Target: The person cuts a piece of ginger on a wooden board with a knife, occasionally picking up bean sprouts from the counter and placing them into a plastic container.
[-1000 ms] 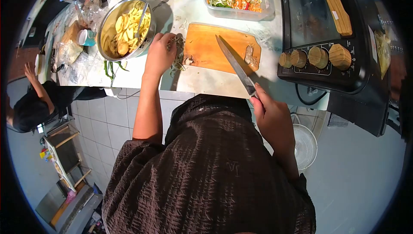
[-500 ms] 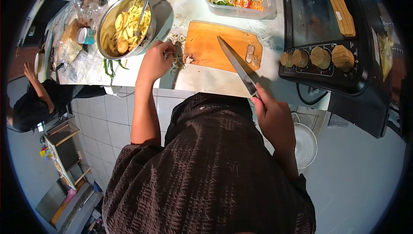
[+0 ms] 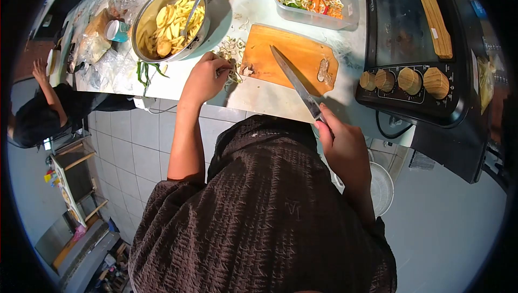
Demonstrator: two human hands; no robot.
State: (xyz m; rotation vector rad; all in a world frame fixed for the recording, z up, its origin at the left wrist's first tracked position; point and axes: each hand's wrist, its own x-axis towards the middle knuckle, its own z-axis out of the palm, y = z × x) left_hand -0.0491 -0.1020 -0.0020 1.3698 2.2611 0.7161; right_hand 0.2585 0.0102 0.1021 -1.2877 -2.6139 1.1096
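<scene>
My right hand [image 3: 345,145] is wrapped round the handle of a long kitchen knife [image 3: 294,80]. Its blade lies above the wooden cutting board [image 3: 280,50], the tip pointing away to the left. Left of the board, my left hand [image 3: 205,80] is closed with its fingers curled together, low over the table. What they hold is too small to make out. Thin pale and greenish scraps [image 3: 232,50] lie beside these fingers. A small brownish clump [image 3: 322,70] rests on the board's right end, and a smaller bit sits at its left corner.
A steel bowl [image 3: 136,39] holds cut yellow pieces and a utensil. Green chillies [image 3: 144,74] lie below it. A clear plastic container [image 3: 318,19] holds sprouts and red and orange vegetables. A black oven [image 3: 402,50] stands right; another person [image 3: 46,109] is at far left.
The view has shifted, so the table things appear farther right. My left hand stays by the scraps, its fingers still curled. The knife remains in my right hand over the board.
</scene>
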